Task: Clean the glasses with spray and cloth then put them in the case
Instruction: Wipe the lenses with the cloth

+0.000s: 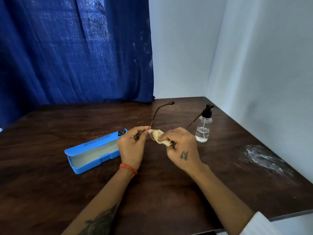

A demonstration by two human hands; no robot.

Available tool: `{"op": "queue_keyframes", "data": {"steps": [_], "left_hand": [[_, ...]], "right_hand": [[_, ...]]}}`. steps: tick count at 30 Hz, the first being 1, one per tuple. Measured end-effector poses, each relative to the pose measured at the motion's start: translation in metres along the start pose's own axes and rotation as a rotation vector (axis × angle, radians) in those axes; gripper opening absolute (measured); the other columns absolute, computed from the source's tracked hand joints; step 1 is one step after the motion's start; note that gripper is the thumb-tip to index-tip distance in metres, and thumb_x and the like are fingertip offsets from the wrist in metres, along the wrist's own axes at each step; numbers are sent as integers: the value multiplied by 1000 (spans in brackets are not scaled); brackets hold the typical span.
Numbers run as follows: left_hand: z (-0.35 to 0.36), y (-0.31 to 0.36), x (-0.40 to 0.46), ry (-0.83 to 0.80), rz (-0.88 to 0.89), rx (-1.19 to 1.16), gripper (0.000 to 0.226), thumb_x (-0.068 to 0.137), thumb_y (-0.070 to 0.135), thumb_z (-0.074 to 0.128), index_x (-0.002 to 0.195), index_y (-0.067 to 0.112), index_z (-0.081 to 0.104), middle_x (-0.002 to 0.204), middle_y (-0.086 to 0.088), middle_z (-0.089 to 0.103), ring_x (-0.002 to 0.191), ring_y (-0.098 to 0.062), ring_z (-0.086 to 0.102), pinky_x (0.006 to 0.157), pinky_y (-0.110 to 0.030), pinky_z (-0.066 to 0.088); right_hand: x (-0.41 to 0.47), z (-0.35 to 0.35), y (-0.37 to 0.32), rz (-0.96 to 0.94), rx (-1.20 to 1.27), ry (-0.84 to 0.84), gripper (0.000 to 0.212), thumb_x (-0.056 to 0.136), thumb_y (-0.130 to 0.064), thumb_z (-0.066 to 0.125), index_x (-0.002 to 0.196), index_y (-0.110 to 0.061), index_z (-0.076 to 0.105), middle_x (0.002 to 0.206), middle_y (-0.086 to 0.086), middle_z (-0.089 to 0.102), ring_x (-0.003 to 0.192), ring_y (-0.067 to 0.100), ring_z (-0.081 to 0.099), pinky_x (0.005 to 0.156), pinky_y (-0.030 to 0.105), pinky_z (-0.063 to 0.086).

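Thin brown-framed glasses [156, 114] are held above the table with both temples unfolded and pointing away from me. My left hand [131, 146] pinches the frame at the left hinge. My right hand [182, 148] pinches a small cream cloth [160, 136] folded around the left lens. The right lens is mostly hidden behind my right hand. A blue glasses case [92, 150] lies open on the table to the left, its pale lining showing and nothing inside. A clear spray bottle [203, 128] with a black pump top stands upright just right of my right hand.
The dark wooden table [50, 192] carries a whitish smear [260, 156] near its right edge. A blue curtain [76, 48] hangs behind the table, and pale walls close in the back right corner.
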State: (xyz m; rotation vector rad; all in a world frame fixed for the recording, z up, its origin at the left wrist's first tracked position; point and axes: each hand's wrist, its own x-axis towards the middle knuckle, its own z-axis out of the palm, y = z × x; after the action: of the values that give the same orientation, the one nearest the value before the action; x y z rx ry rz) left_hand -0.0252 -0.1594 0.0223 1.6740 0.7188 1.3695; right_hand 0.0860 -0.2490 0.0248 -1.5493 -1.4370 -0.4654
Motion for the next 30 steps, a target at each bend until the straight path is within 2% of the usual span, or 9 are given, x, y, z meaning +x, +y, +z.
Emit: {"op": "queue_keyframes", "data": {"steps": [6,8,11,14,20,22,24,27,30], "left_hand": [[0,2,1,15,66,28,19,76,7,70,91,19,68,82,6,68,78,-1,65,72,-8,50],[2,2,1,16,64,26,17,76,7,70,90,15,70,82,2,69,74,3,64,70,-8,50],[4,1,1,21,77,38,15,75,5,70,88,13,71,80,3,69,71,8,62,67,-6,48],[4,-1,1,27,59,34,20,77,5,68,82,24,68,77,5,68,69,-1,65,68,-11,51],[4,-3,-1,-3,26,-8,27,78,6,68,78,32,65,78,8,69,75,-6,67,71,-22,56],[4,-5,-1,-13,18,-23,24,79,5,67,80,30,66,80,6,70,78,-9,68,73,-25,55],[4,-5,-2,-16,33,-3,26,79,6,67,80,32,65,80,9,69,78,-5,67,72,-22,55],[4,-4,-1,-13,73,41,22,78,8,68,83,29,66,79,14,67,77,0,66,70,-13,52],[4,-4,0,3,95,34,19,77,9,69,84,26,67,78,14,67,74,5,64,68,-8,50]], "right_hand": [[9,-3,2,225,223,297,38,77,14,60,106,-9,69,99,7,71,77,16,68,66,22,55],[9,0,0,238,239,253,39,77,18,56,106,-6,69,99,13,70,75,19,68,69,25,56],[3,11,-8,65,59,79,33,75,10,66,104,-3,70,103,11,69,93,24,62,88,24,47],[-2,17,-11,-34,-69,-65,31,74,-5,74,105,-3,69,104,12,69,93,27,59,86,27,45],[4,13,-2,-44,16,-49,26,67,9,74,88,-7,73,90,4,73,84,21,62,80,26,45],[5,11,-1,-58,37,-37,27,65,11,74,83,-9,73,85,2,73,82,18,61,80,19,43],[5,10,-1,-66,33,-16,28,62,14,73,77,-10,71,80,0,71,80,14,58,78,14,40],[3,8,-1,-42,-39,59,23,60,9,76,73,-10,70,74,2,69,78,15,56,72,21,44],[0,10,-5,-60,-116,60,25,66,5,76,89,-4,71,87,8,70,84,25,59,82,21,41]]}}
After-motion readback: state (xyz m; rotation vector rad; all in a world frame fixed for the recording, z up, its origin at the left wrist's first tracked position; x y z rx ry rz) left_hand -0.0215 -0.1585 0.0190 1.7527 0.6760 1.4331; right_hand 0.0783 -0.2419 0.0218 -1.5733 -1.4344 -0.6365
